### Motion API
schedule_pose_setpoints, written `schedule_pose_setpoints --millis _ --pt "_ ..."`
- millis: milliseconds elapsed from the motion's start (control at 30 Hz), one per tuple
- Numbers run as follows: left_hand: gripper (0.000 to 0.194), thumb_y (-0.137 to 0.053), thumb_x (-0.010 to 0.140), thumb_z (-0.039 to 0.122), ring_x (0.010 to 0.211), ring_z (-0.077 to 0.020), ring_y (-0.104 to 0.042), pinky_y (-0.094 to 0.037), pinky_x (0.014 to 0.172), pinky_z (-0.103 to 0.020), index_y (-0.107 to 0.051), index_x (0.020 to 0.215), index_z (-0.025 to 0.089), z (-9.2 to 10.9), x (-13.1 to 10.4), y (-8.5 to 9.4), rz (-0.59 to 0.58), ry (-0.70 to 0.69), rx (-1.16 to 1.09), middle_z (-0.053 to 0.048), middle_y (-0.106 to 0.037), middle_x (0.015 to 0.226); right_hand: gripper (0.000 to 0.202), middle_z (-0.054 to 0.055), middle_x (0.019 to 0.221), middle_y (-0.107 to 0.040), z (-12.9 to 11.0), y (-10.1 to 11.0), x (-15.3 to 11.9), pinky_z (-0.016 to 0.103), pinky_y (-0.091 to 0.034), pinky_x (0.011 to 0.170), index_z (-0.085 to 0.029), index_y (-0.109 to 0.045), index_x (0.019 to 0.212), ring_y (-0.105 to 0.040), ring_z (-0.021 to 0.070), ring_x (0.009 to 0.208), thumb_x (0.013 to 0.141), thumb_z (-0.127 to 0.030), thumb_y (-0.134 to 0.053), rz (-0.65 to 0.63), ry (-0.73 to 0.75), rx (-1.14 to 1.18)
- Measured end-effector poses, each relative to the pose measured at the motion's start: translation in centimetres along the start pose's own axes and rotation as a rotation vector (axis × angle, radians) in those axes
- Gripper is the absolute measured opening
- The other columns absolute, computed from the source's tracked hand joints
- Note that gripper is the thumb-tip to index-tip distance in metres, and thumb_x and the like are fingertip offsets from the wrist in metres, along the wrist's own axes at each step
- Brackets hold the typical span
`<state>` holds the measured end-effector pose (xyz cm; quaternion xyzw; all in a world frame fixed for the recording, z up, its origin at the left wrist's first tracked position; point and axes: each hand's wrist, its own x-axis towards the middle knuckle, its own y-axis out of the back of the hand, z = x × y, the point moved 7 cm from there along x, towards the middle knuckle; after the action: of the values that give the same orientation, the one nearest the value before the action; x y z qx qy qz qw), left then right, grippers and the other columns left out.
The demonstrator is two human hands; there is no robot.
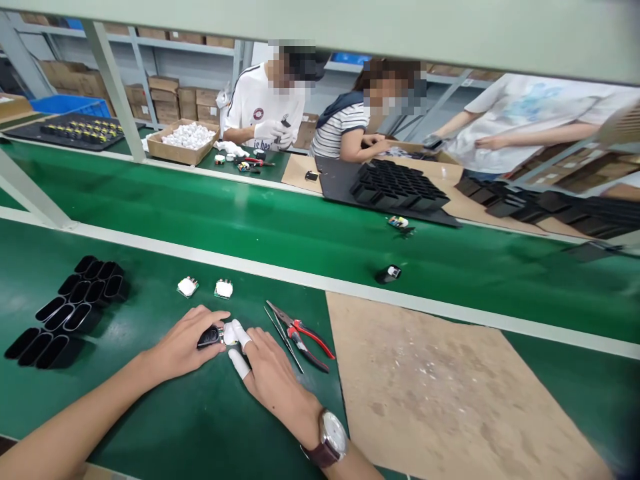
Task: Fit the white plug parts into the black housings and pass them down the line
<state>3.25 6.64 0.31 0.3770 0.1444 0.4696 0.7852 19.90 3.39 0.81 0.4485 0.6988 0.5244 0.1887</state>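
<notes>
My left hand [180, 343] grips a small black plastic case [207, 338] lying on its side just above the green table. At the case's right end is a small circuit board with a white pad [230, 334], pinched by my right hand [267, 363], which wears white finger cots on thumb and forefinger. Whether the board's edge sits inside the case is hard to see. Two more boards with white pads, a left one [187, 287] and a right one [223, 289], lie beyond my hands. Long-nose pliers [300, 337] and tweezers [284, 339] rest to the right.
Several empty black cases [80, 293] stand at the left. Brown cardboard [450, 393] covers the table at right. Past a pale rail, a green conveyor belt [240, 213] carries a black case [389, 273] and a board [399, 222]. Co-workers sit across, near stacked black cases [400, 183].
</notes>
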Motion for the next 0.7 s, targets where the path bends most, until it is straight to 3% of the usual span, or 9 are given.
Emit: schedule_pose_setpoints --millis 100,233,367,533,600,700 --pt "0.053 -0.067 0.1 0.03 0.11 -0.0267 -0.064 -0.055 0.098 -0.044 -0.048 0.15 0.031 0.0 0.0 0.0 0.001 -0.005 -0.002 -0.006 -0.071 0.118 0.017 0.008 0.099 -0.065 0.7 0.4 0.2 0.044 -0.06 0.084 -0.018 -0.061 0.117 -0.065 0.0246 0.088 0.101 -0.017 -0.054 0.018 -0.041 0.147" --pt "0.055 -0.067 0.101 0.031 0.113 -0.0276 -0.064 -0.054 0.099 -0.044 -0.047 0.152 0.032 0.0 -0.1 0.0 -0.006 -0.006 -0.003 -0.007 -0.072 0.121 0.046 0.008 0.105 -0.066 1.3 1.1 -0.2 0.039 -0.06 0.076 -0.018 -0.045 0.15 -0.066 0.0219 0.083 0.105 -0.024 -0.054 0.166 -0.126 0.248" --pt "0.056 -0.069 0.099 0.031 0.114 -0.0278 -0.064 -0.055 0.1 -0.044 -0.049 0.151 0.032 -0.1 -0.1 0.0 0.005 0.025 -0.002 -0.007 -0.071 0.122 0.042 0.007 0.101 -0.072 0.9 1.1 -1.3 0.037 -0.061 0.075 -0.023 -0.052 0.149 -0.069 0.0215 0.082 0.107 -0.026 -0.049 0.254 -0.162 0.294" --pt "0.055 -0.07 0.097 0.031 0.111 -0.0275 -0.064 -0.055 0.099 -0.043 -0.053 0.149 0.031 -0.1 0.0 0.1 0.024 0.021 -0.004 -0.006 -0.073 0.119 0.041 0.0 0.082 -0.074 1.0 0.1 -1.9 0.03 -0.058 0.059 -0.026 -0.061 0.144 -0.064 0.016 0.06 0.103 -0.027 -0.055 0.195 -0.244 0.461" --pt "0.054 -0.07 0.097 0.032 0.111 -0.0275 -0.064 -0.055 0.099 -0.043 -0.054 0.149 0.032 -0.1 0.0 0.1 0.017 0.022 -0.001 -0.006 -0.072 0.118 0.041 0.003 0.091 -0.075 1.6 0.4 -1.8 0.03 -0.059 0.06 -0.025 -0.061 0.143 -0.063 0.0155 0.061 0.103 -0.028 -0.056 0.227 -0.263 0.472" --pt "0.053 -0.069 0.099 0.033 0.111 -0.0277 -0.063 -0.054 0.1 -0.044 -0.053 0.149 0.031 -0.1 0.0 0.0 -0.006 0.025 -0.002 -0.007 -0.072 0.119 0.046 0.013 0.125 -0.07 2.2 1.0 -0.9 0.033 -0.061 0.065 -0.023 -0.055 0.149 -0.068 0.0181 0.077 0.103 -0.028 -0.057 0.242 -0.204 0.422"
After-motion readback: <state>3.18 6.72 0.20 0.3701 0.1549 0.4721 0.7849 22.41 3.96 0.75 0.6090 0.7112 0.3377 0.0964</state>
